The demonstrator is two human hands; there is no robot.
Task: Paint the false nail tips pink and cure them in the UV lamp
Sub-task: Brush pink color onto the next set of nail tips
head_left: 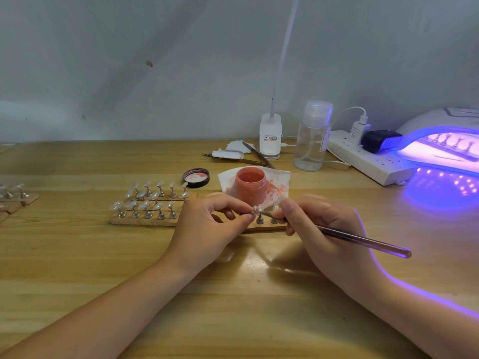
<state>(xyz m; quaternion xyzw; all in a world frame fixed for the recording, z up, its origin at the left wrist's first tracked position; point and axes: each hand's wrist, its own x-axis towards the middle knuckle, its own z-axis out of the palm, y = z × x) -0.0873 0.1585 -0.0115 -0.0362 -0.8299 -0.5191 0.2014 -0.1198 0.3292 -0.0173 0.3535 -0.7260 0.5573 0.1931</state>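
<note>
L hand (207, 224) pinches a clear false nail tip on its small metal stand (256, 210), prob. to steady it for the brush; R hand (318, 224) grips a thin purple-handled brush (363, 240), bristles at the tip. Open jar of pink gel (251, 185) sits just behind on a stained tissue (281, 178), close for reloading. Rows of unpainted clear tips (147, 200) wait on wooden strips on the wood counter (233, 307). Lit white UV lamp (440, 141) far R, cut off by frame; stands inside, colour unclear. Paint on held tip too small to judge.

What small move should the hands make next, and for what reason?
Probably stroke the brush along the nail tip. The left hand pinches that tip, which looks unpainted, and the right hand holds the brush with its head at the tip.
</note>
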